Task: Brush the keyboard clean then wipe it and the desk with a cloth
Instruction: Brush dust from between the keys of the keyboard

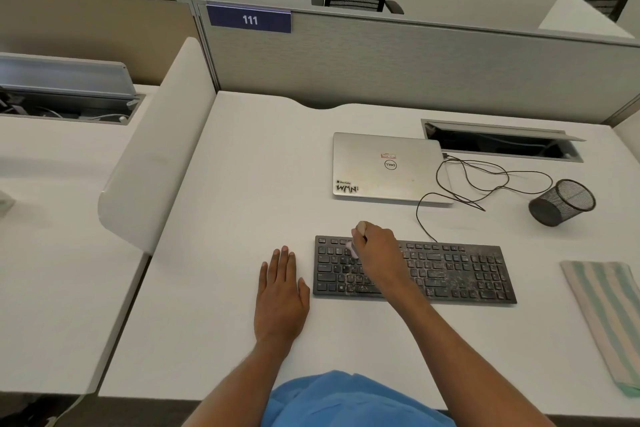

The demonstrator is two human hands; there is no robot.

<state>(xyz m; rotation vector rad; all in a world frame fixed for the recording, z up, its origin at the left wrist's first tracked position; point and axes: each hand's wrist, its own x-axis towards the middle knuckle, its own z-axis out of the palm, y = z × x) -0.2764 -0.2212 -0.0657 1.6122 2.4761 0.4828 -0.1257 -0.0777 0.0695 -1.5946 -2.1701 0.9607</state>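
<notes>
Brushing is the step in hand: the right hand (375,243) is curled around a small brush (354,248), with the bristles down on the far left keys of the black keyboard (457,274). The keyboard lies on the white counter (242,184), near to the person. The left hand (280,291) lies flat on the counter just beside the left end of the keyboard, with fingers straight and together, and holds nothing.

Pale dust covers many keys, and it looks thicker in the middle and at the right (the number block also). To do this step well, I think the strokes should be short and go in one direction, row after row, so that the dust leaves at one edge and does not fall back between the keys. The flat hand could press on the keyboard's corner to stop it from sliding.

The striped cloth (606,315) lies at the right edge of the counter, well apart and untouched. A closed laptop (384,166) and a thin black cable (485,180) lie farther away.
</notes>
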